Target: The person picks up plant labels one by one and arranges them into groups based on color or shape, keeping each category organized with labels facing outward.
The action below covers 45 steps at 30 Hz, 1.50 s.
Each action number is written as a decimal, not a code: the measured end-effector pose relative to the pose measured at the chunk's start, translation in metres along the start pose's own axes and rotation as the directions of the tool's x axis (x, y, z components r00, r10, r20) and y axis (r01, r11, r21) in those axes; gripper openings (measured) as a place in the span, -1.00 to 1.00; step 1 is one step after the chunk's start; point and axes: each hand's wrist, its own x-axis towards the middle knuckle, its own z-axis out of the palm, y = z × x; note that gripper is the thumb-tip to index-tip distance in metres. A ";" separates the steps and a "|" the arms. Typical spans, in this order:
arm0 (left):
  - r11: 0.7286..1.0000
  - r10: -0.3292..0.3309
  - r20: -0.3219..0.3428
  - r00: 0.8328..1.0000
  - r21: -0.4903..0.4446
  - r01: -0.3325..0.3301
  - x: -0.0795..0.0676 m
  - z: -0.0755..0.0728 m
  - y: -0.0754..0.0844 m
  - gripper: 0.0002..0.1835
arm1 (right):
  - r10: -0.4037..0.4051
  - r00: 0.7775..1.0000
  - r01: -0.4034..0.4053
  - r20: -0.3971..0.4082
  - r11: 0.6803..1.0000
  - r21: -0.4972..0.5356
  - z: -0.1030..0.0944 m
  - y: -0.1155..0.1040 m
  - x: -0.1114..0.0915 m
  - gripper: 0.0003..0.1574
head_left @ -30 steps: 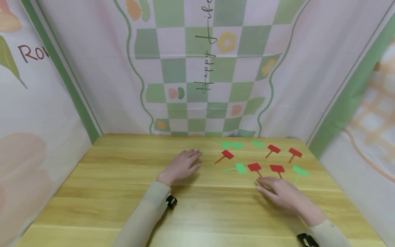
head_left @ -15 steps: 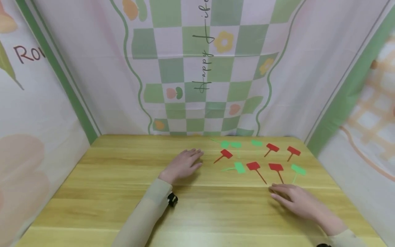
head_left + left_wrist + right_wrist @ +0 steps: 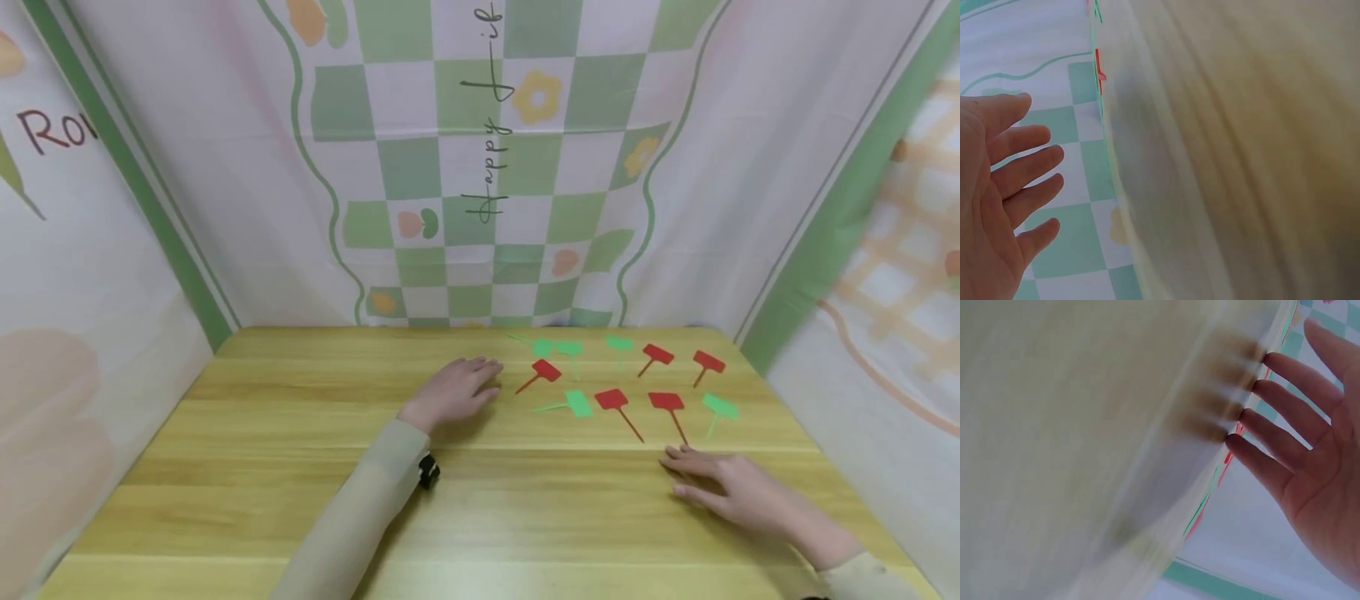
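Several red and green T-shaped plant labels lie flat in two loose rows on the right half of the wooden table [image 3: 300,500]. My left hand [image 3: 453,390] is over the table, fingertips just left of the stem of a red label [image 3: 546,370]. Its fingers spread loosely and hold nothing in the left wrist view. Lower right, my right hand [image 3: 738,492] has its fingertips at the table, just below the stem of another red label [image 3: 667,402]. A green label [image 3: 720,407] lies beyond its knuckles. The right wrist view shows the right fingers [image 3: 1266,459] extended and apart.
A printed cloth [image 3: 480,167] with a green checked pattern hangs along the table's back edge. More cloth hangs on the left [image 3: 97,333] and right [image 3: 885,333]. Black straps are on both wrists, the left one [image 3: 428,472] showing more.
My right hand has drawn back to the right, away from the front red labels, uncovering their stems. My left hand has edged right, nearer the labels. The labels stay in place.
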 end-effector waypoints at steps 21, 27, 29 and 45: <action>0.988 0.094 0.116 0.989 0.110 -0.107 0.041 -0.001 0.016 -0.51 | -0.067 0.998 0.067 -0.013 0.997 0.039 0.003 0.013 -0.004 -0.47; 0.983 0.102 0.177 0.979 0.135 -0.127 0.050 0.003 0.022 -0.51 | -0.082 0.997 0.082 -0.008 0.996 0.038 0.002 0.014 -0.004 -0.45; 0.983 0.097 0.196 0.976 0.133 -0.124 0.051 0.004 0.023 -0.50 | -0.084 0.996 0.084 -0.005 0.996 0.042 0.002 0.013 -0.003 -0.44; 0.982 0.069 0.271 0.960 0.151 -0.114 0.052 0.008 0.026 -0.49 | -0.082 0.997 0.082 0.004 0.995 0.053 0.001 0.012 -0.002 -0.44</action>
